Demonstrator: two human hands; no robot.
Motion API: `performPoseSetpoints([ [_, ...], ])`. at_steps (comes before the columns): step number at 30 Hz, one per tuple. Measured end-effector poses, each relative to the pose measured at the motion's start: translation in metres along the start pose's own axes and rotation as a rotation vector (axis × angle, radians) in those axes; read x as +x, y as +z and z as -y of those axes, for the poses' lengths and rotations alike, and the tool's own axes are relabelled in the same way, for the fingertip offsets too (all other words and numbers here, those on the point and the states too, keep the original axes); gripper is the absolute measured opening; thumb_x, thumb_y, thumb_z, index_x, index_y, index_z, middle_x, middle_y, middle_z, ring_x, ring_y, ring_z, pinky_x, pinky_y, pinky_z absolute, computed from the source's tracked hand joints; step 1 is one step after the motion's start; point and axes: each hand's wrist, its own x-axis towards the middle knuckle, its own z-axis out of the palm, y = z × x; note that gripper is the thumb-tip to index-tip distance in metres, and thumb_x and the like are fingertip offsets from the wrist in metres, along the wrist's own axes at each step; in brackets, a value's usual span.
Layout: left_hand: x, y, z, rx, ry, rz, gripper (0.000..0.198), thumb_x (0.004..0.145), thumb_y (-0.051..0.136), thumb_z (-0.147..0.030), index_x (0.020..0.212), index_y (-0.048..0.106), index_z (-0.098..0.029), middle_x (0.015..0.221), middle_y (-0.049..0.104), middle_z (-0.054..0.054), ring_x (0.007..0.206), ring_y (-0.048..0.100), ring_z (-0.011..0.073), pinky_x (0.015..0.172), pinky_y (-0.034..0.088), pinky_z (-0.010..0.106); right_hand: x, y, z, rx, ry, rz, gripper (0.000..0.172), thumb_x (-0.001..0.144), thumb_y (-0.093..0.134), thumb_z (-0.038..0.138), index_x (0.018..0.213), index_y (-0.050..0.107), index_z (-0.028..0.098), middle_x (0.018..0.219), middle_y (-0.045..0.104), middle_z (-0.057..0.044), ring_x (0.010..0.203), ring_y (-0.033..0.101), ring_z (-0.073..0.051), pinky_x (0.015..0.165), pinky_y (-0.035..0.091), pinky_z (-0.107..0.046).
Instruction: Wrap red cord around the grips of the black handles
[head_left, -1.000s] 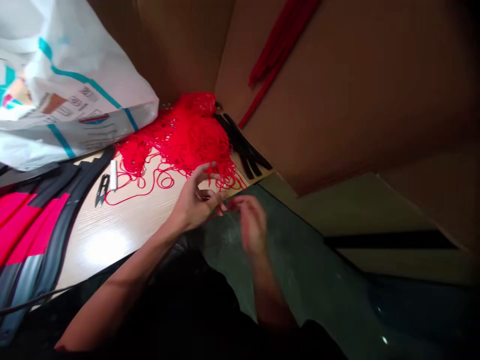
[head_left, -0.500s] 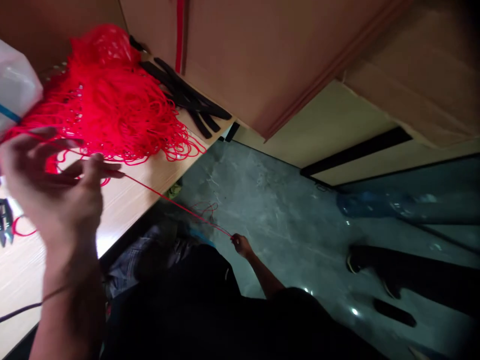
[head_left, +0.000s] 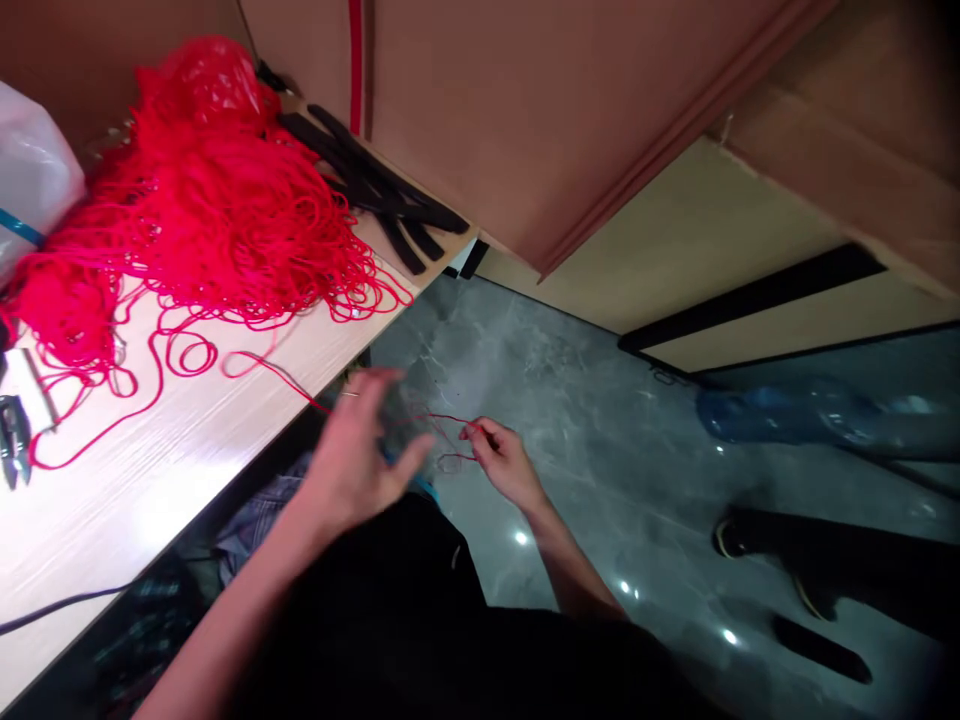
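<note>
A big tangled heap of red cord (head_left: 210, 210) lies on the light wooden table (head_left: 150, 470). One strand runs off the table edge down to my hands over my lap. My right hand (head_left: 502, 462) pinches that red strand (head_left: 442, 425) between thumb and fingers. My left hand (head_left: 360, 450) hovers just left of it, blurred, with its fingers spread and the strand passing near the fingertips. Whether the left hand touches the cord is unclear.
Black strips (head_left: 382, 205) lie by the cardboard wall (head_left: 525, 110) at the table's far corner. Small black snips (head_left: 13, 440) sit at the table's left edge, a white plastic bag (head_left: 30, 180) behind them. Below are a grey glossy floor (head_left: 585, 400), a blue bottle (head_left: 795, 415) and dark shoes (head_left: 825, 560).
My left hand has dropped from the table, where it held the cord taut, to in front of my lap. My right hand has come up toward it, and the strand has gone slack.
</note>
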Motion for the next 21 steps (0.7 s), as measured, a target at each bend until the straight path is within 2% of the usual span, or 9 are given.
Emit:
performPoseSetpoints([
  [3,0.01,0.018,-0.001,0.03,0.025,0.051,0.032,0.105,0.056,-0.038,0.08,0.067,-0.02,0.066,0.065,0.001,0.062,0.065,0.0163,0.064,0.052,0.03,-0.008,-0.029,0.044,0.0,-0.217,0.05,0.038,0.109,0.058,0.052,0.093,0.072,0.021,0.078,0.065,0.002,0.073,0.06,-0.014,0.068,0.047,-0.026],
  [6,0.015,0.012,-0.009,0.07,0.042,0.018,0.038,0.108,0.048,-0.035,0.079,0.067,-0.02,0.068,0.065,0.002,0.064,0.064,0.0175,0.068,0.052,0.031,-0.013,-0.054,0.071,-0.037,-0.331,0.067,0.037,0.106,0.061,0.047,0.082,0.07,0.021,0.068,0.059,0.003,0.064,0.052,-0.013,0.063,0.041,-0.027],
  [9,0.016,0.012,-0.022,0.112,0.063,-0.099,0.027,0.1,0.064,-0.038,0.116,0.071,-0.018,0.104,0.075,0.012,0.103,0.071,0.0292,0.093,0.056,0.042,-0.021,-0.067,0.091,-0.039,-0.42,0.142,0.034,0.107,0.057,0.046,0.09,0.075,0.023,0.081,0.071,0.0,0.077,0.063,-0.017,0.072,0.049,-0.028],
  [10,0.017,0.015,-0.025,0.115,0.086,-0.109,0.043,0.092,0.075,-0.039,0.128,0.068,-0.018,0.116,0.075,0.015,0.114,0.069,0.0324,0.099,0.056,0.044,-0.025,-0.07,0.095,-0.044,-0.448,0.175,0.034,0.108,0.055,0.046,0.093,0.075,0.023,0.086,0.074,0.0,0.081,0.067,-0.018,0.076,0.052,-0.028],
  [11,0.02,0.018,-0.027,0.11,0.112,-0.087,0.047,0.088,0.08,-0.04,0.129,0.068,-0.018,0.118,0.075,0.015,0.114,0.07,0.0325,0.098,0.057,0.042,-0.029,-0.073,0.098,-0.057,-0.471,0.207,0.034,0.109,0.054,0.046,0.094,0.075,0.024,0.088,0.075,-0.001,0.082,0.068,-0.018,0.077,0.053,-0.029],
  [14,0.025,0.019,-0.032,0.088,0.128,-0.041,0.012,0.097,0.067,-0.027,0.095,0.075,-0.019,0.085,0.077,0.011,0.079,0.075,0.0258,0.073,0.057,0.033,-0.027,-0.083,0.086,-0.175,-0.437,0.269,0.036,0.107,0.056,0.048,0.086,0.071,0.024,0.077,0.071,0.0,0.072,0.064,-0.018,0.067,0.05,-0.029],
  [16,0.018,0.005,-0.041,0.067,0.117,-0.091,0.027,0.102,0.056,-0.021,0.082,0.073,-0.018,0.074,0.075,0.01,0.068,0.073,0.0232,0.066,0.053,0.032,-0.012,-0.088,0.062,-0.26,-0.367,0.256,0.037,0.105,0.057,0.051,0.082,0.071,0.025,0.077,0.072,-0.001,0.073,0.067,-0.02,0.066,0.052,-0.03],
  [18,-0.006,-0.019,-0.055,0.023,0.129,-0.158,0.033,0.106,0.052,-0.024,0.083,0.075,-0.017,0.078,0.078,0.011,0.072,0.075,0.0224,0.068,0.054,0.03,0.008,-0.088,0.034,-0.308,-0.345,0.18,0.041,0.098,0.062,0.056,0.071,0.067,0.025,0.07,0.071,-0.002,0.068,0.068,-0.021,0.063,0.055,-0.033],
  [21,-0.074,-0.057,-0.071,-0.182,0.188,-0.168,0.039,0.112,0.05,-0.039,0.097,0.082,-0.021,0.081,0.08,0.006,0.072,0.075,0.0185,0.069,0.058,0.028,0.02,-0.086,-0.003,-0.357,-0.312,0.029,0.051,0.099,0.065,0.057,0.062,0.058,0.023,0.051,0.056,0.003,0.046,0.055,-0.015,0.046,0.046,-0.028],
])
